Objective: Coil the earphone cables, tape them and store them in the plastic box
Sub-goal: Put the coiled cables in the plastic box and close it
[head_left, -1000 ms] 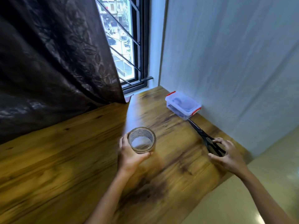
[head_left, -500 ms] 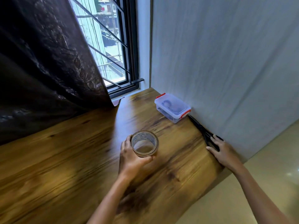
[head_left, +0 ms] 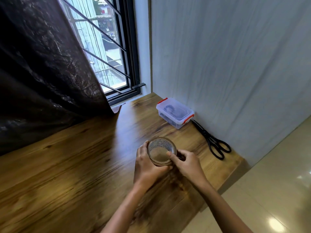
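Both hands are on the tape roll (head_left: pixel 160 143), held up just above the desk (head_left: pixel 67 165) with its open core facing the camera. The left hand (head_left: pixel 148 167) cups it from the left: fingers curled round the far side of the ring, thumb tucked along the near edge. The right hand (head_left: pixel 186 163) comes in from the other side, its thumb pressed on the near right rim and its fingers bent against the outer face of the roll, so it pinches the edge there. The two wrists sit close together and the forearms run in from the bottom of the view, bare and angled towards each other.

Over in the far right corner of the desk sits the plastic box (head_left: pixel 175 112), right up against the wall (head_left: pixel 227 64). Its clear lid is on, with a red clip at each end. A dark coiled shape (head_left: pixel 169 108) shows through the lid, very likely earphone cable, though it is too small to make out clearly.

A pair of black scissors (head_left: pixel 213 142) lies flat along the foot of the wall, blades together, tips just beside the box's near corner and handles pointing back towards the person. Neither hand touches them.

To the left, a dark curtain (head_left: pixel 42 64) drapes down onto the desk beside a barred window (head_left: pixel 109 56). Pale glossy floor (head_left: pixel 277 182) shows past the desk's right edge.
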`<state>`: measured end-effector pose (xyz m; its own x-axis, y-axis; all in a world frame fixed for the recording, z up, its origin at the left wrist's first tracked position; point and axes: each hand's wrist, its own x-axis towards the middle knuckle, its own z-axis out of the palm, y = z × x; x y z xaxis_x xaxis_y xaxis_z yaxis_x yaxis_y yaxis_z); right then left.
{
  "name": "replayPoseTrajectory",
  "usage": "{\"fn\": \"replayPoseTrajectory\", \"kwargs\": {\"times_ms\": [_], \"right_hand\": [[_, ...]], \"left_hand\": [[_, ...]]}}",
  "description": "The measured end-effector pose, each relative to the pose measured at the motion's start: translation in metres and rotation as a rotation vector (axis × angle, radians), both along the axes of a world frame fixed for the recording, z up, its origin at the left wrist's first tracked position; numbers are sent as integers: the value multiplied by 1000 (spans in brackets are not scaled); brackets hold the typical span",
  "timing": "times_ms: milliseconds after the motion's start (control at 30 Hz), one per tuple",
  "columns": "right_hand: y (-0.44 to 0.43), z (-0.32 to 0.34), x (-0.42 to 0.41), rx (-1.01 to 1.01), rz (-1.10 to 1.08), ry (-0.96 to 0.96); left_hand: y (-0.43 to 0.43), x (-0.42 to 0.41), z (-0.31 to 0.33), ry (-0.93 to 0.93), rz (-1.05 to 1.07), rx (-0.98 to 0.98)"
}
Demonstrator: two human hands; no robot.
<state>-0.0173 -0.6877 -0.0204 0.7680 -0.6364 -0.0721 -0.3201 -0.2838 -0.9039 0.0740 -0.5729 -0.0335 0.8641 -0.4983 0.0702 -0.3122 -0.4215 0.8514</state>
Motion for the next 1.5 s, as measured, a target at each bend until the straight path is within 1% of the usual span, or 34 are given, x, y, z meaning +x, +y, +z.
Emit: {"fn": "replayPoseTrajectory", "kwargs": {"times_ms": [67, 167, 367, 467, 600, 667, 833, 1067, 1100, 1167, 1233, 1333, 1500], "right_hand": [[-2, 0, 1, 85, -43, -24], [-7, -3, 2, 154, -87, -6], [-36, -16, 1, 168, -208, 84], [-57, -18, -1, 111, -322, 108], [-83, -15, -1, -12, -497, 159], [-93, -15, 0, -39, -537, 173], [-105, -15, 5, -76, -560, 184], [-98, -13, 4, -148, -560, 165], [-93, -11, 3, -191, -563, 169], [-82, -8, 4, -376, -607, 216], [-67, -5, 8, -541, -621, 176], [-43, -3, 21, -665, -524, 69], [8, -9, 40, -730, -302, 55]], "left_hand": [[-1, -1, 0, -17, -12, 8], [-2, -4, 0, -24, -35, 17], [-7, -7, 4, -24, -62, -68], [-5, -4, 8, -29, -44, -79], [0, 0, 8, -20, -18, -93], [1, 0, 8, -16, -10, -99], [3, 1, 8, -17, -3, -101], [7, 2, 7, -6, 17, -111], [8, 2, 7, -10, 24, -115], [12, 2, 7, -15, 41, -109], [18, 3, 7, -37, 68, -91], [33, 7, 9, -84, 101, -55], [70, 17, 8, -105, 154, -53]]}}
